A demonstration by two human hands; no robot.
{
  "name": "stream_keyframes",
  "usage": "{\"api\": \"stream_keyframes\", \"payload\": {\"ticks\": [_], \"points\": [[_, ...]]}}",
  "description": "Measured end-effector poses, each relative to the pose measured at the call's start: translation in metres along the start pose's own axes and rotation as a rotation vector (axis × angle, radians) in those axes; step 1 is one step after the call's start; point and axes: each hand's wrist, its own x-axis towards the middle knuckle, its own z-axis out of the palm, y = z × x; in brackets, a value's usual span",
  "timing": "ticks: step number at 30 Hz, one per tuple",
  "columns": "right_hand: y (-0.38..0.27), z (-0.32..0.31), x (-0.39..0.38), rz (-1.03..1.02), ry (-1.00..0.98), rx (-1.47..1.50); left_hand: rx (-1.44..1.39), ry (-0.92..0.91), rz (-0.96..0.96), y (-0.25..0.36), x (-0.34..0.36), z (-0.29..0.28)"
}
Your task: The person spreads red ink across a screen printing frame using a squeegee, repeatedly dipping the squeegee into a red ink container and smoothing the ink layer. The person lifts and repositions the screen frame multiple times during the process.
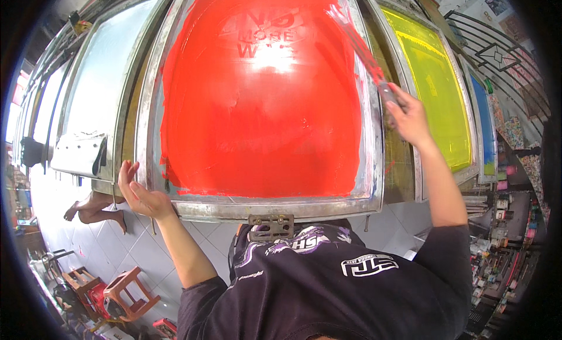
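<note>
In front of me lies a large screen-printing frame (275, 209) with a worn metal rim. Glossy red ink (257, 112) covers most of its mesh, and dark lettering shows through near the far end. My right hand (410, 119) is closed round the dark riveted handle of an ink spatula (366, 53) at the frame's right side. Red ink coats the long blade, which slants away over the far right part of the mesh. My left hand (145, 196) hangs beside the near left corner, fingers apart and curled, holding nothing.
A pale screen frame (105, 65) stands at left with a white squeegee-like piece (79, 155) on its near end. Yellow (436, 88) and blue (483, 126) screens are at right. Behind me are a brown stool (132, 293), another person's bare feet (99, 214) and cluttered shelves (503, 270).
</note>
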Motion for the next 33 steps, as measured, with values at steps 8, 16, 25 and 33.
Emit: {"api": "stream_keyframes", "payload": {"ticks": [8,16,25,33], "points": [[-0.010,0.072,0.044,-0.061,0.098,-0.238,0.034,-0.015,-0.012,0.003,0.000,-0.002],[-0.015,0.079,0.083,0.027,0.174,-0.281,0.007,-0.016,-0.025,0.004,0.001,0.000],[-0.024,0.085,0.091,-0.085,0.180,-0.447,0.040,-0.027,-0.004,0.003,0.001,-0.001],[-0.059,0.100,0.081,0.080,-0.076,-0.240,0.053,-0.024,0.015,0.002,0.001,-0.003]]}}
